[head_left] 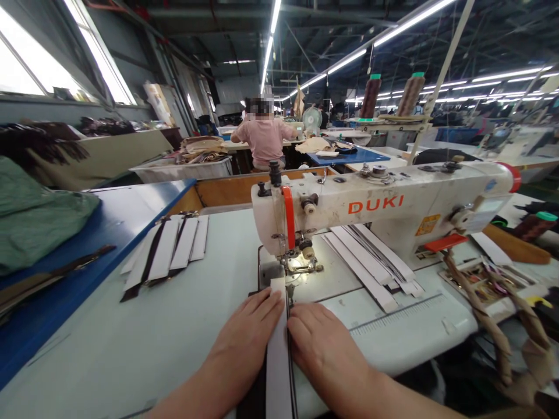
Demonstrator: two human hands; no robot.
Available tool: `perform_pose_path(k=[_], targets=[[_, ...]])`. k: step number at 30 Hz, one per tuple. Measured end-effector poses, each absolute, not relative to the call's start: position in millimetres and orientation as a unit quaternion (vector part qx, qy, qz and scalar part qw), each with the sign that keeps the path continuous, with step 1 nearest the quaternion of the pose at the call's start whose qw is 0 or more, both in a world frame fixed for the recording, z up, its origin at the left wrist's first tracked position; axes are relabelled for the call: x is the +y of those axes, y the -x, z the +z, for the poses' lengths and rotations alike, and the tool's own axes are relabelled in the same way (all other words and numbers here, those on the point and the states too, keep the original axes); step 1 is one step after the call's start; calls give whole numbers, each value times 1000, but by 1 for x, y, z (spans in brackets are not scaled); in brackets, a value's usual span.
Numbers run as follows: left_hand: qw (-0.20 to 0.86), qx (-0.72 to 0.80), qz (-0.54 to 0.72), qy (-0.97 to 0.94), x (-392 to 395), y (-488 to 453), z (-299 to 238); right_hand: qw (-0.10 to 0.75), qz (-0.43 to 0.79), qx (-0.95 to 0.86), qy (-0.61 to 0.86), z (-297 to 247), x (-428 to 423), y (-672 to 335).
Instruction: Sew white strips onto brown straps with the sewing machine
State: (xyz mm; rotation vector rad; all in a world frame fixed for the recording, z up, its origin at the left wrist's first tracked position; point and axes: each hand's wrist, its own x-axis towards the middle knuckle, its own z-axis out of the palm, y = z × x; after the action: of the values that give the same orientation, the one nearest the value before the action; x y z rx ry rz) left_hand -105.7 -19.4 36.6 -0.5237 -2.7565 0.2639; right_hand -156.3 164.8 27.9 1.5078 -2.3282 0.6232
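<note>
A white DUKI sewing machine (375,212) stands on the pale table (131,343), its lit needle and presser foot (301,265) at the left end. A long white strip with dark edging (278,349) runs from the foot toward me. My left hand (247,337) lies flat on the strip's left side, fingers stretched forward. On the right side my right hand (325,349) presses flat beside the strip, fingertips near the foot. Neither hand grips anything.
Several white and dark strips (168,250) lie fanned at the table's left, more strips (375,265) under the machine arm. A blue bench with green cloth (35,215) is far left. A tray of small parts (480,279) sits right. A person in pink (264,137) sits ahead, back turned.
</note>
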Motion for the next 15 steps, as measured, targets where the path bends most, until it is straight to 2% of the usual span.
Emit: perform_pose_path(k=[5, 10, 15], targets=[[151, -967, 94, 181, -17, 104, 38, 140, 195, -757, -608, 31, 164, 165], [148, -965, 90, 197, -14, 103, 35, 165, 155, -727, -648, 32, 163, 173], [197, -955, 101, 196, -12, 113, 30, 158, 136, -716, -667, 33, 162, 188]])
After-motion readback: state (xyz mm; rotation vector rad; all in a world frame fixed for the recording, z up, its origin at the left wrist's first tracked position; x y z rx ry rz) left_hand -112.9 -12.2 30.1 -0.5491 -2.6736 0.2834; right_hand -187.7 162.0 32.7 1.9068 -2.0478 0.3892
